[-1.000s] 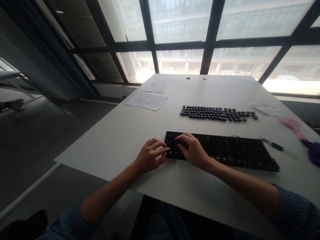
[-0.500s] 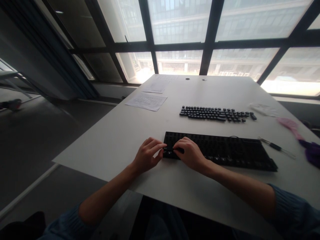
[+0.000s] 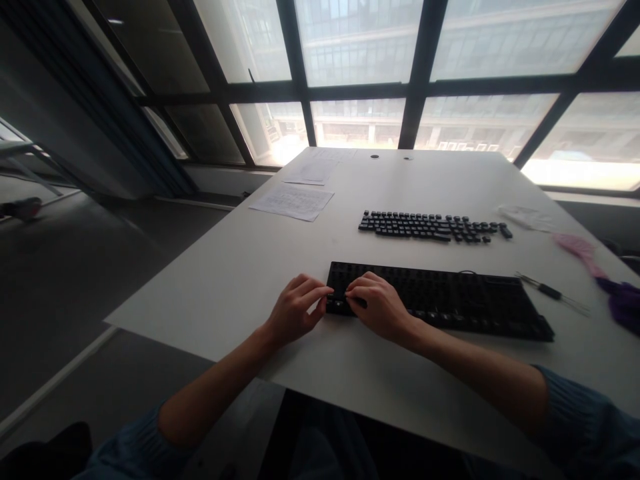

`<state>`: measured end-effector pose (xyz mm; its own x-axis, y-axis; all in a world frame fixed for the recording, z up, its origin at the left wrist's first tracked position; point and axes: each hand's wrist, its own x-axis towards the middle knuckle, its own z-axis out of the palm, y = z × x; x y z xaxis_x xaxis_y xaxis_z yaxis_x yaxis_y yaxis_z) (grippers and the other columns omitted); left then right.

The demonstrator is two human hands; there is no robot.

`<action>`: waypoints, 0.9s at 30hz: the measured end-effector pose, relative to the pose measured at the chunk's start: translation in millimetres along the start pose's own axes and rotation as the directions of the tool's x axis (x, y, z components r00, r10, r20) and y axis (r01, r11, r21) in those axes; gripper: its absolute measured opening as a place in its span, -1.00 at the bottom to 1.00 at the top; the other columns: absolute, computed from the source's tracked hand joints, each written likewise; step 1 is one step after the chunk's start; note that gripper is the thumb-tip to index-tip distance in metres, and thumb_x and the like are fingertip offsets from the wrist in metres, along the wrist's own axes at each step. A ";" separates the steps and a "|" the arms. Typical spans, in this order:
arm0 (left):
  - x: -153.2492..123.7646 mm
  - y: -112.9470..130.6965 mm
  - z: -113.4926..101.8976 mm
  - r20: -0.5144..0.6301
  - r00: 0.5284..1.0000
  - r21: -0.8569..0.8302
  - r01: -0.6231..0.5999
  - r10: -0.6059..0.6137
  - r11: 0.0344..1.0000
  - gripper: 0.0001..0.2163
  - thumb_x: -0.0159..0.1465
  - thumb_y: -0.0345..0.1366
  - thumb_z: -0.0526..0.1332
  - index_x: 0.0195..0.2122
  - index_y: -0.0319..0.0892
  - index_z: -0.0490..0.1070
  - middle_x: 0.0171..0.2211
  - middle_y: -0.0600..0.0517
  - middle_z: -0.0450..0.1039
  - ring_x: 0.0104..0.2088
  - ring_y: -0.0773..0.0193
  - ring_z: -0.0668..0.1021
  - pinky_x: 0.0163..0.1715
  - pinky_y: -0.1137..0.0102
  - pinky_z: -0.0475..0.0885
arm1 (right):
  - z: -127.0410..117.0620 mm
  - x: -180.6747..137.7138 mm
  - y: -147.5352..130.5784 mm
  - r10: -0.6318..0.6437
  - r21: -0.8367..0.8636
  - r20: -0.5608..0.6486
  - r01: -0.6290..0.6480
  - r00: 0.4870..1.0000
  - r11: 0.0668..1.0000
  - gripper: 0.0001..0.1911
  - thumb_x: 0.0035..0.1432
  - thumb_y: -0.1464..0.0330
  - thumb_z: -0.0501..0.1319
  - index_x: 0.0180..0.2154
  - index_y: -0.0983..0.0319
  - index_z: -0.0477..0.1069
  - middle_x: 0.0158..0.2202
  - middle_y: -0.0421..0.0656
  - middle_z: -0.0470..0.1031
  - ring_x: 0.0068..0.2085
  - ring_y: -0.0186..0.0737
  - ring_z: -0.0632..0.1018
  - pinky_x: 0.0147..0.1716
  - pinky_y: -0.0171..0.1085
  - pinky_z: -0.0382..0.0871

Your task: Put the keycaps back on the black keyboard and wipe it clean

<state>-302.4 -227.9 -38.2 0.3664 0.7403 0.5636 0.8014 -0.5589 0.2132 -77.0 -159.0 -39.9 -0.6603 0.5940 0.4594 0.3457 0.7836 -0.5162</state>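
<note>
A black keyboard [image 3: 450,300] lies near the front edge of the table, its bed mostly bare of keycaps, with some caps along the near row. Over its left end, my left hand [image 3: 299,308] pinches what looks like a dark keycap [image 3: 331,295] between thumb and fingers. Close beside it, my right hand [image 3: 377,303] bends over the same end, thumb and forefinger closed at the cap's other side. The fingers hide most of this cap. Behind the keyboard, loose black keycaps [image 3: 410,225] are laid out in rows in keyboard order.
A keycap puller [image 3: 550,291] with wire ends lies by the keyboard's right end. Farther right are a clear plastic bag [image 3: 525,217], a pink brush-like item [image 3: 575,247] and something purple [image 3: 625,303]. Printed sheets [image 3: 293,202] rest at the table's left. Windows rise behind.
Both hands stay at the keyboard's left end in nearly the same pinch. The whole view has shifted very slightly; nothing else has visibly moved.
</note>
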 end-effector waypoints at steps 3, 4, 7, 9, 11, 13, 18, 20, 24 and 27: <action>0.0 0.1 0.5 0.013 1.000 -0.003 -0.010 0.010 1.000 -0.78 0.31 -0.46 0.20 -0.05 -0.14 0.50 -0.21 -0.04 0.54 -0.18 0.15 0.47 -0.12 0.21 0.47 | -1.1 -2.3 0.3 -0.063 -0.041 0.012 0.063 0.998 0.997 -0.82 0.30 0.44 0.23 -0.32 0.19 0.61 -0.18 -0.11 0.64 -0.14 -0.11 0.52 -0.09 -0.13 0.45; -0.2 0.2 1.1 0.023 1.000 -0.004 -0.017 0.017 1.000 -0.77 0.31 -0.46 0.20 -0.03 -0.14 0.50 -0.18 -0.05 0.54 -0.17 0.15 0.47 -0.11 0.21 0.47 | -0.9 -2.9 0.8 -0.083 -0.053 0.009 0.083 0.997 0.995 -0.82 0.30 0.44 0.23 -0.31 0.19 0.61 -0.17 -0.10 0.64 -0.14 -0.12 0.52 -0.08 -0.13 0.45; -0.8 0.9 2.8 0.063 0.997 -0.014 -0.042 0.043 0.999 -0.70 0.31 -0.43 0.22 0.06 -0.11 0.47 -0.08 -0.06 0.53 -0.10 0.14 0.49 -0.03 0.19 0.47 | 1.2 -4.2 3.1 -0.133 -0.085 -0.009 0.132 0.991 0.988 -0.82 0.31 0.44 0.22 -0.30 0.19 0.60 -0.18 -0.10 0.63 -0.14 -0.14 0.51 -0.05 -0.14 0.44; -1.0 1.9 3.3 0.098 0.993 -0.015 -0.057 0.059 0.998 -0.66 0.31 -0.41 0.23 0.11 -0.07 0.46 -0.03 -0.05 0.53 -0.07 0.14 0.49 0.01 0.18 0.46 | 2.7 -4.7 4.5 -0.162 -0.099 -0.009 0.160 0.987 0.982 -0.82 0.31 0.46 0.21 -0.30 0.19 0.59 -0.19 -0.10 0.62 -0.14 -0.15 0.51 -0.05 -0.15 0.44; -1.1 2.4 3.4 0.130 0.989 -0.008 -0.067 0.067 0.998 -0.64 0.31 -0.39 0.25 0.13 -0.04 0.45 -0.01 -0.05 0.53 -0.07 0.13 0.49 0.02 0.18 0.46 | 3.6 -5.3 5.2 -0.184 -0.106 0.001 0.183 0.983 0.977 -0.81 0.31 0.46 0.20 -0.31 0.19 0.58 -0.20 -0.10 0.61 -0.15 -0.16 0.50 -0.06 -0.16 0.44; -1.4 2.2 3.6 0.145 0.987 -0.001 -0.068 0.068 0.998 -0.64 0.30 -0.38 0.25 0.13 -0.03 0.46 0.00 -0.04 0.53 -0.06 0.12 0.49 0.01 0.19 0.46 | 3.3 -5.8 4.9 -0.186 -0.101 0.007 0.186 0.983 0.977 -0.80 0.32 0.45 0.20 -0.32 0.19 0.57 -0.20 -0.09 0.60 -0.15 -0.16 0.50 -0.07 -0.17 0.45; -2.4 0.9 4.1 0.158 0.985 -0.003 -0.067 0.067 0.998 -0.65 0.32 -0.37 0.25 0.13 -0.07 0.45 0.02 -0.05 0.52 -0.04 0.11 0.48 0.03 0.17 0.45 | -0.5 -5.4 1.2 -0.127 -0.100 0.015 0.128 0.992 0.987 -0.82 0.31 0.43 0.21 -0.34 0.20 0.56 -0.19 -0.09 0.59 -0.16 -0.16 0.50 -0.08 -0.18 0.44; -2.2 1.1 4.3 0.155 0.985 -0.010 -0.070 0.071 0.998 -0.65 0.32 -0.38 0.24 0.13 -0.08 0.44 0.02 -0.05 0.52 -0.05 0.11 0.47 0.02 0.17 0.45 | -2.1 -4.5 -0.6 -0.106 -0.112 0.025 0.108 0.994 0.988 -0.82 0.31 0.42 0.22 -0.35 0.21 0.55 -0.19 -0.09 0.58 -0.16 -0.16 0.49 -0.09 -0.18 0.44; -1.4 1.9 5.2 0.143 0.987 -0.021 -0.071 0.074 0.997 -0.67 0.32 -0.39 0.24 0.11 -0.09 0.44 0.02 -0.05 0.52 -0.05 0.12 0.47 0.02 0.18 0.45 | -3.5 -2.9 -2.7 -0.089 -0.146 0.055 0.097 0.994 0.985 -0.80 0.32 0.40 0.21 -0.36 0.21 0.54 -0.19 -0.09 0.56 -0.17 -0.17 0.47 -0.11 -0.20 0.42; -0.7 1.8 6.0 0.133 0.988 -0.026 -0.074 0.077 0.997 -0.69 0.32 -0.39 0.25 0.09 -0.10 0.45 0.01 -0.05 0.52 -0.06 0.12 0.47 0.01 0.18 0.46 | -3.0 -2.7 -2.9 -0.088 -0.172 0.075 0.100 0.993 0.980 -0.79 0.34 0.38 0.20 -0.36 0.21 0.53 -0.19 -0.09 0.54 -0.16 -0.16 0.46 -0.13 -0.20 0.40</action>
<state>-298.4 -227.2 -43.0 0.4868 0.7379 0.4675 0.7591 -0.6222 0.1917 -74.3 -162.3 -37.5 -0.7362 0.5076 0.4476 0.3878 0.8585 -0.3356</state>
